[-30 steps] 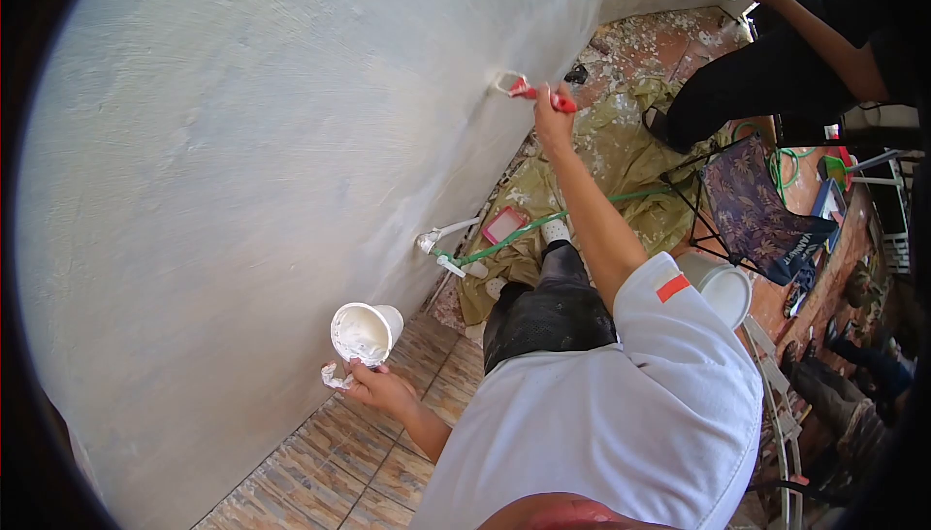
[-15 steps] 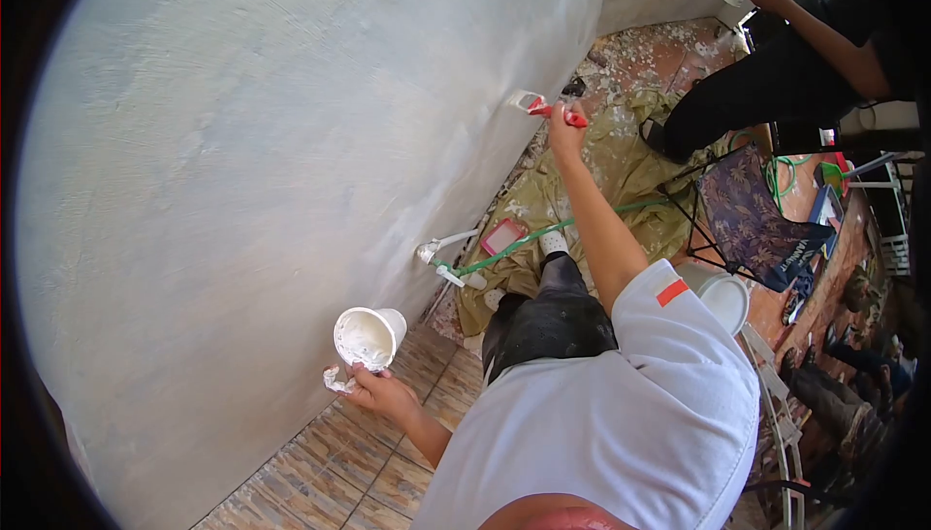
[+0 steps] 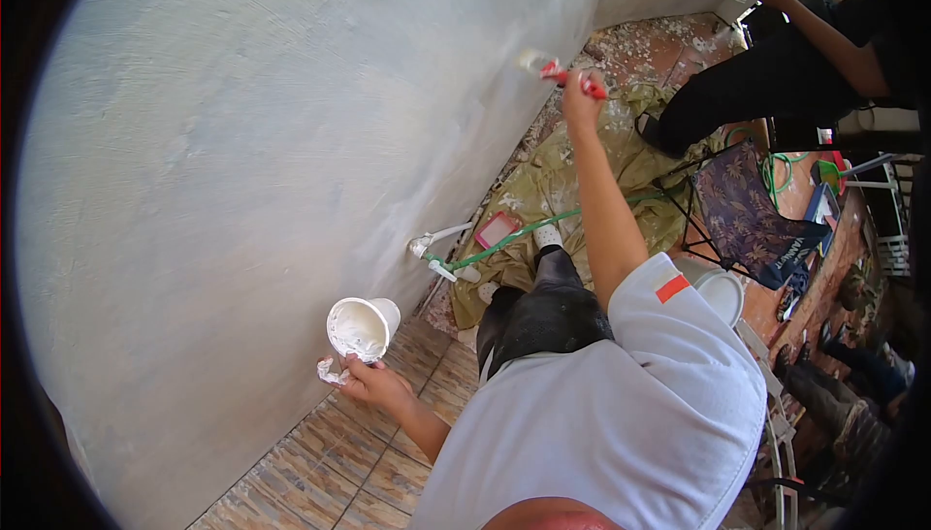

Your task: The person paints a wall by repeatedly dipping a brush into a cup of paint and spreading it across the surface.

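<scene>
A red-handled scraper (image 3: 561,72) presses its blade end on the big wall (image 3: 291,142).

The right hand (image 3: 582,103) is wrapped tight around the handle, arm stretched far out. The tool's long side points from the fingers toward the wall. The left hand (image 3: 373,385) stays low near the body, fingers gripping a white cup (image 3: 361,328) of paste, well apart from the scraper.
</scene>
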A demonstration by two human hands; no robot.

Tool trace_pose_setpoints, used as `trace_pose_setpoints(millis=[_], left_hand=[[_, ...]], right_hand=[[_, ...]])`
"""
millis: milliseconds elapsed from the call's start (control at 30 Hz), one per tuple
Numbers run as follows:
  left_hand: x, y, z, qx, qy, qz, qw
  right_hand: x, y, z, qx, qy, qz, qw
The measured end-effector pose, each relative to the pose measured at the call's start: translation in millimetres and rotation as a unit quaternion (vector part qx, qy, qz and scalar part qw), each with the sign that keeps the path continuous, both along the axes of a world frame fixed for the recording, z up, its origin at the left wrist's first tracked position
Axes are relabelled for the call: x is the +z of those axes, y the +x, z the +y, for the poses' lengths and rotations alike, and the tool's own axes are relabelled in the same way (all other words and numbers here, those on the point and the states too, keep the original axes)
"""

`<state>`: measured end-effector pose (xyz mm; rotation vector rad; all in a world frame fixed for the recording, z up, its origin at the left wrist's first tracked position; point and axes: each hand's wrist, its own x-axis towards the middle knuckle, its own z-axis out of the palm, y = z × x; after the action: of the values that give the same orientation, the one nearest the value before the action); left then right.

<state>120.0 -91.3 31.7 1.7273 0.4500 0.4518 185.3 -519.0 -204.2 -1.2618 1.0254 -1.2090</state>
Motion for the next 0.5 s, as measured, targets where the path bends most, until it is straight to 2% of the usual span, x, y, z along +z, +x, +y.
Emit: trace_pose_setpoints(millis=[67, 100, 167, 233, 300, 333, 400, 433, 500], left_hand=[[0.2, -1.3, -4.1, 0.011, -0.005, -0.003, 1.0], [-0.2, -1.4, -5.1, 0.019, -0.004, -0.005, 1.0], [-0.1, -1.3, -2.9, 0.031, 0.011, -0.002, 0.999], [-3.1, -1.4, 1.4, 0.034, 0.03, 0.0, 0.999], [-3.4, -3.6, 5.3, 0.024, 0.05, 0.003, 0.998], [-4.6, -2.7, 6.4, 0.023, 0.047, -0.007, 0.999], [-4.7, -2.0, 5.5, 0.011, 0.036, -0.012, 0.999], [-2.8, -2.5, 2.4, 0.012, 0.033, -0.013, 0.999], [0.1, -1.4, -4.8, 0.024, 0.023, -0.015, 0.999]], right_hand=[[-60.4, -3.9, 29.4, 0.056, 0.036, 0.031, 0.997], [-46.0, -1.8, 41.8, 0.059, 0.038, 0.032, 0.997], [-10.0, 7.3, 72.0, 0.168, 0.227, -0.093, 0.955], [37.1, 8.1, 70.7, 0.217, 0.114, -0.134, 0.96], [85.2, -6.9, 56.6, 0.141, 0.149, -0.264, 0.943], [76.9, -15.1, 53.1, 0.14, 0.155, -0.26, 0.943], [57.5, -28.6, 36.3, 0.057, 0.149, -0.232, 0.96], [36.3, -29.0, 36.7, 0.059, 0.146, -0.232, 0.96], [-32.9, -25.7, 49.0, 0.065, 0.151, -0.044, 0.985]])
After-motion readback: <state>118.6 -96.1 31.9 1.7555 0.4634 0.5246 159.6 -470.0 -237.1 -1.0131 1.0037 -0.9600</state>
